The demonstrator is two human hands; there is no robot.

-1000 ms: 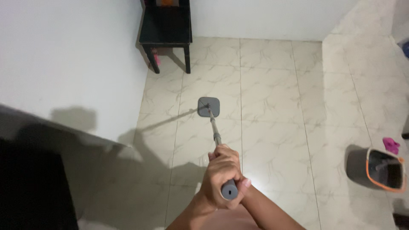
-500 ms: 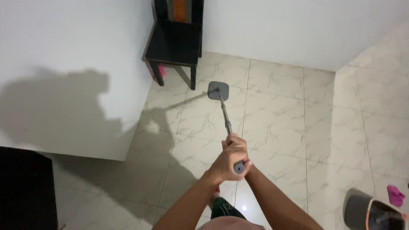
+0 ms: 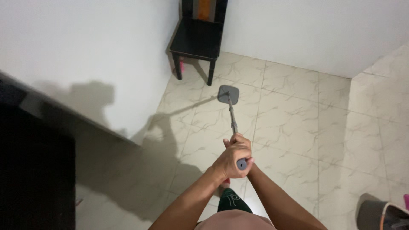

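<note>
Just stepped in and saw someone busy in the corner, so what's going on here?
A person is mopping a tiled floor. Both hands grip the top of a grey mop handle: the left hand wraps over the end, and the right hand is mostly hidden behind it. The flat square mop head rests on the tiles just in front of a dark chair standing in the corner. A grey bucket with an orange rim sits at the lower right.

hands (image 3: 233, 156) gripping mop (image 3: 228, 94), tiled floor (image 3: 289, 127)
</note>
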